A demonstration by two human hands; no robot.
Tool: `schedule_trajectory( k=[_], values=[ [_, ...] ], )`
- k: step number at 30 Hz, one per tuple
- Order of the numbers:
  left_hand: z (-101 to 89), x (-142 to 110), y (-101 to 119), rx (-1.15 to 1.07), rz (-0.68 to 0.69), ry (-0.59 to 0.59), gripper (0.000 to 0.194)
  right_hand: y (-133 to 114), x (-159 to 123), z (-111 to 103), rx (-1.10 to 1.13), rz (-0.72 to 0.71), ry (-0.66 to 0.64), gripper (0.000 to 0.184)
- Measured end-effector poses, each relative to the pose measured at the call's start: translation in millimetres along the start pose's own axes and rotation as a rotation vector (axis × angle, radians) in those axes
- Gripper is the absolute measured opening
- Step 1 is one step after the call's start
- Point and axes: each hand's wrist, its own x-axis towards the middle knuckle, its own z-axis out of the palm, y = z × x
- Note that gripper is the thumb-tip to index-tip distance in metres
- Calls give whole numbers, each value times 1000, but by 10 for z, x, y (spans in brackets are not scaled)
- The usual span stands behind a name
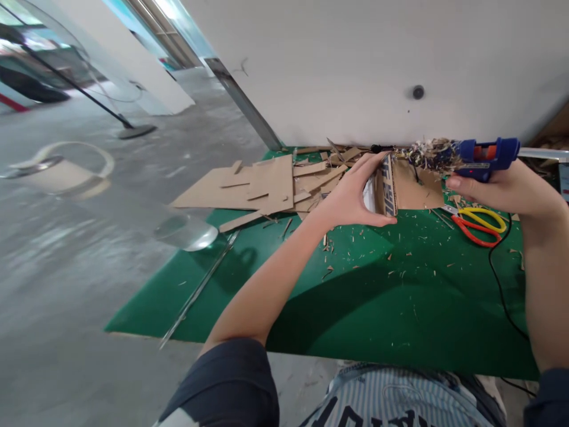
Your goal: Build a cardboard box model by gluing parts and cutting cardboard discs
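My left hand (351, 193) grips a small cardboard box (390, 193) by its ends, thumb at the near end and fingers at the far one. Dark print runs along the box's side, and something white shows inside the hand's curve. In my right hand (507, 187) is a blue hot glue gun (486, 155), held with its nozzle towards the box. Shreds and glue strands cover the nozzle, and a clear glue stick (540, 153) sticks out of the back. Behind the box lies a flat cardboard piece (418, 187).
Scissors (482, 225) with red and yellow handles lie below the glue gun, beside a black cord (500, 287). Cardboard scraps (271, 184) pile up at the left back of the green tabletop (400, 314). Clear sticks (200, 287) lie near its left edge. A white wall (355, 71) rises behind.
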Motion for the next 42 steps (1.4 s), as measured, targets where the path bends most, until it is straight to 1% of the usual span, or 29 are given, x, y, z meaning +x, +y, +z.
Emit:
schedule_trajectory(
  k=[4, 8, 10, 13, 16, 18, 21, 24, 27, 32, 37, 40, 42],
  values=[
    [-32, 23, 5, -56, -8, -25, 129, 29, 5, -24, -68, 58, -2, 32],
    [-21, 19, -29, -67, -51, -34, 133, 39, 29, -63, -4, 27, -78, 25],
    [-11, 13, -40, -72, -63, -29, 132, 28, 41, -81, 26, 64, -108, 24],
    [-8, 12, -39, -81, -69, -24, 131, -10, 60, -92, 57, 112, -135, 27],
    [-21, 18, -31, -76, -69, -33, 131, -45, 76, -90, 72, 71, -146, 32],
    [-36, 21, -25, -74, -66, -41, 130, -49, 74, -90, 69, 52, -144, 29],
    [-61, 26, -17, -85, -57, -60, 130, -28, 51, -89, 65, 84, -119, 22],
    [-74, 31, -10, -99, -47, -72, 129, -7, 33, -82, 51, 122, -87, 24],
    [-71, 33, -7, -101, -44, -63, 128, 4, 31, -72, 21, 111, -69, 25],
    [-73, 33, 2, -108, -58, -71, 128, 41, 21, -74, -19, 87, -59, 18],
    [-72, 34, -9, -106, -53, -79, 130, 9, 27, -89, -22, 129, -102, 24],
    [-49, 30, -38, -92, -55, -65, 131, -29, 45, -96, 6, 108, -138, 31],
    [-33, 22, -58, -88, -53, -52, 133, -45, 51, -100, 6, 93, -142, 33]
  ],
)
